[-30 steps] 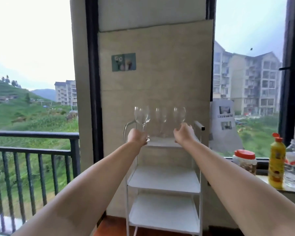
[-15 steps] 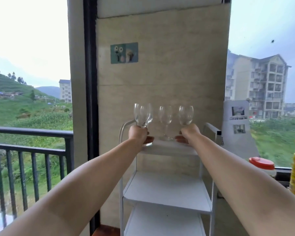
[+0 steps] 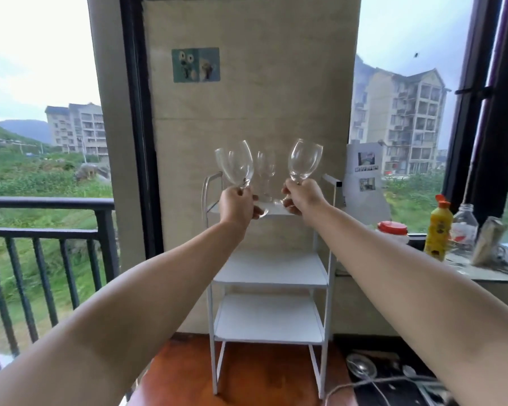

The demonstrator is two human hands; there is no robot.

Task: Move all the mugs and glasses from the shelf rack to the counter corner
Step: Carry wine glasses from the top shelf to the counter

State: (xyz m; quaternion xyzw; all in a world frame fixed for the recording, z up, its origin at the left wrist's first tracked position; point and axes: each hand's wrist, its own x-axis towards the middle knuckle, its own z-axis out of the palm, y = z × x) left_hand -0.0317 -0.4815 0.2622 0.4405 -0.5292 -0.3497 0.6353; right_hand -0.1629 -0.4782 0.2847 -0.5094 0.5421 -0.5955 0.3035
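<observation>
Both hands (image 3: 238, 205) raised, wine glasses (image 3: 304, 161) lifted, tilted

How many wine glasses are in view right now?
3: one in the left hand, one in the right hand, one standing on the rack's top shelf between them. None seem hidden.

Clear wine glasses (image 3: 304, 159), a white shelf rack (image 3: 269, 271), a yellow bottle (image 3: 437, 230) with what looks orange cap.

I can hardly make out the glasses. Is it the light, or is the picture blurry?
Head view: bright daylight from both windows backlights the scene; the clear wine glasses in the left hand and right hand fade into the beige wall; the wide lens bows the window frames.
</observation>
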